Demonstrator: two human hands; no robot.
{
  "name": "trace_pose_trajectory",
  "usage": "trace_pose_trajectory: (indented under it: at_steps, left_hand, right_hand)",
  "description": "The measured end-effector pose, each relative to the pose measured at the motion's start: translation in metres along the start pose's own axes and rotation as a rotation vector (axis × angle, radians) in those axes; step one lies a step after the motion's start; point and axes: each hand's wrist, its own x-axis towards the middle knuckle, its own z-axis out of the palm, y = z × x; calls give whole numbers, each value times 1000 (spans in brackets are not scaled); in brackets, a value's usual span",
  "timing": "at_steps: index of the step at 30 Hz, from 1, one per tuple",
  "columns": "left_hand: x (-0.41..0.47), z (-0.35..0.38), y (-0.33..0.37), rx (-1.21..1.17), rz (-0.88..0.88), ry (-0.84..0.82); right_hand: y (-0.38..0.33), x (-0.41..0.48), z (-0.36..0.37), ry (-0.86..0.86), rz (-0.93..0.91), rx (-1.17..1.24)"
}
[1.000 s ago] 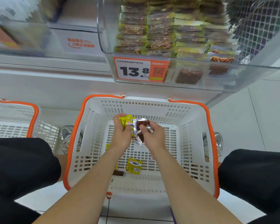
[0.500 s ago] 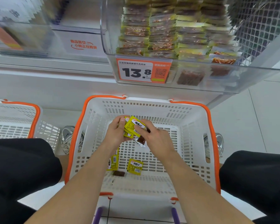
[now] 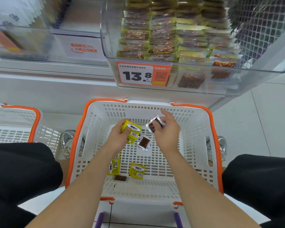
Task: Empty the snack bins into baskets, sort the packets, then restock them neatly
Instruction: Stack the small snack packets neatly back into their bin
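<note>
Friend: Where are the hands right now?

Me: I see them apart, both over the white basket [image 3: 211,122]. The left hand [image 3: 120,137] grips a small stack of yellow packets [image 3: 133,130]. The right hand [image 3: 167,134] pinches a clear packet [image 3: 155,125] with a brown snack inside.

Friend: What is under them?

Me: Between the hands and a bit lower is a second clear packet [image 3: 144,143]. I cannot tell if it lies on the basket floor. Closer to me than the hands, a flat yellow packet [image 3: 136,171] lies in the basket. A half-hidden yellow packet [image 3: 113,167] peeks out beside my left arm.

Friend: And the room?

Me: It looks like a shop. Past the hands and higher up is a clear bin [image 3: 237,83] full of packets in rows. It has an orange price tag [image 3: 143,74] that reads 13.8. Left of the left hand sits a second basket [image 3: 34,120]. Right of the right hand I see pale floor tiles [image 3: 262,112].
</note>
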Motion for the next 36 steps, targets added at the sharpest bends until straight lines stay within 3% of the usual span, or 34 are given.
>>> trace_pose_trajectory:
  at_steps: [2, 6, 14, 18, 21, 24, 27, 32, 36]
  left_hand:
    - [-2, 6, 0, 58, 44, -36]
    - [-4, 15, 5, 34, 84, -98]
    - [-8, 11, 7, -31, -5, -198]
    - [-9, 12, 10, -53, 16, -183]
    - [-7, 11, 10, 30, 65, -137]
    - [-6, 7, 7, 123, 99, -98]
    - [-5, 2, 7, 199, 121, -102]
    - [-4, -2, 12, 171, 107, -177]
    - [-11, 1, 19, 100, 49, -237]
  right_hand:
    - [-8, -2, 5, -39, -123, -48]
    - [-19, -17, 14, -381, -283, -57]
    - [-1, 3, 5, -497, 8, -88]
    - [3, 6, 1, -521, 43, -4]
    - [6, 11, 1, -487, 81, 6]
    - [6, 18, -4, -546, 71, -1]
    - [0, 26, -12, -596, 178, 122]
    - [-3, 25, -5, -659, 92, -28]
    - [-5, 18, -3, -671, 106, 37]
